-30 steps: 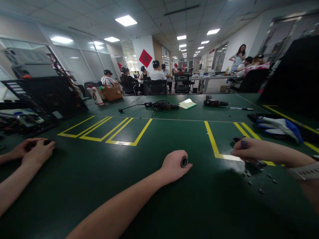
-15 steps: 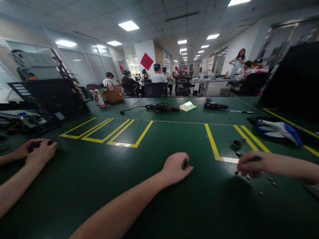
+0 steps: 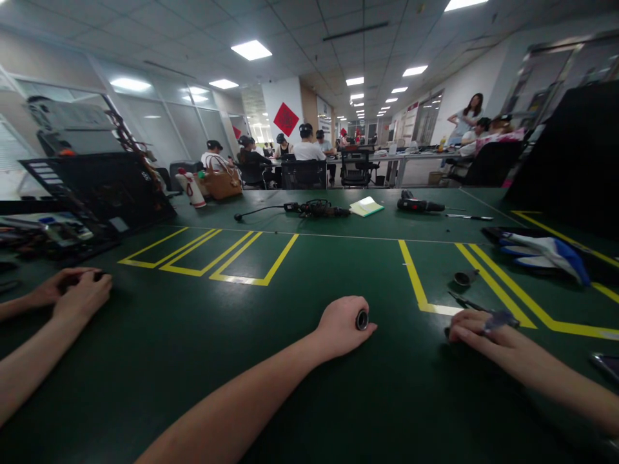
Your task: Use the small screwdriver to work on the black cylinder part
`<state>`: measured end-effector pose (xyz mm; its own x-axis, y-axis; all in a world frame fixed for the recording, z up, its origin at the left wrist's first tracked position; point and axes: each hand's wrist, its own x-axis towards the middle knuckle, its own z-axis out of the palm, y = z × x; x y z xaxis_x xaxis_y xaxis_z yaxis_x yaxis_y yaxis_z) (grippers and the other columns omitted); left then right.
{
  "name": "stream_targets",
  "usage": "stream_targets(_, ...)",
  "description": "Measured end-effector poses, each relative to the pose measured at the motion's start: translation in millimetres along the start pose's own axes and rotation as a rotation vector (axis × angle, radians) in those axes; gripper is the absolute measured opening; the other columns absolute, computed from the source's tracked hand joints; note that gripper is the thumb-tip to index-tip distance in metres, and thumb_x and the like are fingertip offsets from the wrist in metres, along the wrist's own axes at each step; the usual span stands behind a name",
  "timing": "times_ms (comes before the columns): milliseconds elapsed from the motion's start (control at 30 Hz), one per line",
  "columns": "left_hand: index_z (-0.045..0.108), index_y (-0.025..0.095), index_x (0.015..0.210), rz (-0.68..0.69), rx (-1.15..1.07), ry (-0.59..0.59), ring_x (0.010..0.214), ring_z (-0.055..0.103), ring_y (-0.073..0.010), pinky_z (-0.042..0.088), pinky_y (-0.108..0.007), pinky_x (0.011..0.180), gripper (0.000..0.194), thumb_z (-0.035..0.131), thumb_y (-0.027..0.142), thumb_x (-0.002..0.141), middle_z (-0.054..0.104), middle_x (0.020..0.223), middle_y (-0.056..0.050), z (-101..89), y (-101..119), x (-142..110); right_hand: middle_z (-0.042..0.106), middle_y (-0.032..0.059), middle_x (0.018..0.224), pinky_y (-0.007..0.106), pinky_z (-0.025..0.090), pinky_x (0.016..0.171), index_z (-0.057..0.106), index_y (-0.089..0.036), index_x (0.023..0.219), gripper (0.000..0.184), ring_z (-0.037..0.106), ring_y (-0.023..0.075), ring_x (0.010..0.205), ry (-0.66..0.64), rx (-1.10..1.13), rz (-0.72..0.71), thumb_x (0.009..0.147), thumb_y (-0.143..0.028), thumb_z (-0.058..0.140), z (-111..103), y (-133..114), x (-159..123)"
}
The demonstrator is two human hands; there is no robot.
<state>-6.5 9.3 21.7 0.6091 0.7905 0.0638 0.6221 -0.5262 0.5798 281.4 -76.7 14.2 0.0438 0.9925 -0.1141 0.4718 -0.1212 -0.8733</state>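
Observation:
My left hand (image 3: 342,327) is wrapped round a short dark metal cylinder (image 3: 362,319), whose hollow round end faces me. Its fist rests on the green table. Farther right, my right hand (image 3: 483,332) lies low over the tabletop with its fingers curled down; a bit of something small and dark shows at the fingertips. A purplish thing (image 3: 500,319) shows at the back of its fingers, unclear in kind. Just beyond that hand lie a thin dark metal tool (image 3: 465,301), partly covered, and a dark cup-shaped metal part (image 3: 463,278).
A co-worker's hands (image 3: 80,293) hold a dark thing at the left. Across the table lie a corded tool (image 3: 316,208), a notepad (image 3: 366,206), a power drill (image 3: 420,203), a pen (image 3: 469,217) and blue-white gloves (image 3: 549,254). Yellow tape (image 3: 410,274) marks the table.
My right hand has come down and nearer, off the dark metal parts. Several small nuts seen near it before no longer show. My left hand stays put with the cylinder.

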Motion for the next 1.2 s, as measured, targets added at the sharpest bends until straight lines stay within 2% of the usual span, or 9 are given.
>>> stream_targets(133, 0.056, 0.018, 0.083, 0.02, 0.004, 0.014, 0.075, 0.053, -0.0148, 0.041, -0.026, 0.063, 0.019, 0.066, 0.032, 0.075, 0.058, 0.083, 0.0, 0.9, -1, 1, 0.056, -0.0003, 0.131, 0.05, 0.015, 0.112, 0.074, -0.034, 0.096, 0.03, 0.036, 0.0345, 0.128, 0.015, 0.046, -0.01, 0.072, -0.05, 0.066, 13, 8, -20)
stream_targets(267, 0.056, 0.018, 0.083, 0.035, 0.013, 0.022, 0.074, 0.052, -0.0144, 0.04, -0.025, 0.062, 0.019, 0.066, 0.032, 0.075, 0.058, 0.083, 0.0, 2.2, -1, 2, 0.047, -0.0034, 0.14, 0.049, 0.007, 0.114, 0.064, -0.037, 0.115, 0.038, 0.029, 0.0293, 0.134, 0.045, 0.073, -0.008, 0.079, -0.047, 0.061, 31, 15, -34)
stream_targets(367, 0.056, 0.018, 0.082, 0.025, 0.036, 0.045, 0.072, 0.052, -0.0143, 0.039, -0.025, 0.061, 0.021, 0.067, 0.034, 0.073, 0.058, 0.081, 0.0, 4.5, -1, 4, 0.05, -0.0023, 0.138, 0.048, 0.009, 0.114, 0.061, -0.037, 0.119, 0.039, 0.034, 0.0267, 0.133, 0.031, 0.123, -0.072, 0.081, -0.043, 0.06, 53, 5, -34)
stream_targets(467, 0.056, 0.018, 0.08, 0.002, 0.081, 0.09, 0.073, 0.053, -0.0149, 0.04, -0.026, 0.063, 0.017, 0.066, 0.03, 0.073, 0.058, 0.08, 0.0, 7.2, -2, 5, 0.054, -0.0002, 0.134, 0.046, 0.01, 0.114, 0.064, -0.033, 0.116, 0.037, 0.037, 0.0263, 0.131, 0.014, 0.215, -0.166, 0.08, -0.042, 0.063, 79, -22, -19)
stream_targets(633, 0.056, 0.018, 0.079, 0.03, 0.078, 0.126, 0.073, 0.054, -0.0141, 0.042, -0.026, 0.066, 0.007, 0.059, 0.016, 0.073, 0.059, 0.079, 0.001, 8.7, -7, 4, 0.063, 0.0027, 0.124, 0.046, 0.019, 0.112, 0.07, -0.029, 0.105, 0.04, 0.044, 0.0275, 0.126, -0.013, 0.451, -0.019, 0.074, -0.054, 0.063, 107, -66, 10)
stream_targets(733, 0.057, 0.018, 0.081, 0.086, 0.033, 0.131, 0.075, 0.055, -0.0142, 0.043, -0.026, 0.066, 0.011, 0.06, 0.015, 0.071, 0.06, 0.082, 0.001, 8.9, -10, 4, 0.062, 0.0031, 0.124, 0.043, 0.022, 0.111, 0.07, -0.026, 0.104, 0.044, 0.044, 0.0258, 0.126, -0.04, 0.625, 0.021, 0.073, -0.057, 0.063, 109, -70, 16)
stream_targets(900, 0.059, 0.017, 0.085, 0.247, -0.052, 0.15, 0.08, 0.059, -0.0145, 0.047, -0.027, 0.074, 0.01, 0.061, 0.019, 0.074, 0.064, 0.086, -0.002, 8.8, -10, 3, 0.061, 0.0029, 0.126, 0.036, 0.023, 0.112, 0.069, -0.025, 0.105, 0.038, 0.044, 0.021, 0.127, -0.091, 0.927, 0.087, 0.075, -0.048, 0.066, 108, -63, 13)
stream_targets(1033, 0.062, 0.016, 0.088, 0.372, -0.073, 0.19, 0.084, 0.061, -0.0148, 0.047, -0.028, 0.081, 0.012, 0.06, 0.021, 0.077, 0.068, 0.089, -0.004, 8.0, -10, 0, 0.06, 0.0031, 0.127, 0.034, 0.022, 0.112, 0.069, -0.023, 0.105, 0.033, 0.043, 0.0196, 0.127, -0.116, 0.972, 0.138, 0.079, -0.043, 0.064, 112, -69, 11)
stream_targets(1200, 0.063, 0.015, 0.082, 0.39, -0.069, 0.211, 0.075, 0.062, -0.014, 0.049, -0.027, 0.074, 0.009, 0.058, 0.02, 0.076, 0.068, 0.081, -0.003, 9.4, -12, 0, 0.06, 0.0037, 0.127, 0.035, 0.022, 0.112, 0.068, -0.023, 0.109, 0.036, 0.043, 0.0205, 0.127, -0.149, 0.939, 0.161, 0.081, -0.046, 0.061, 114, -72, 9)
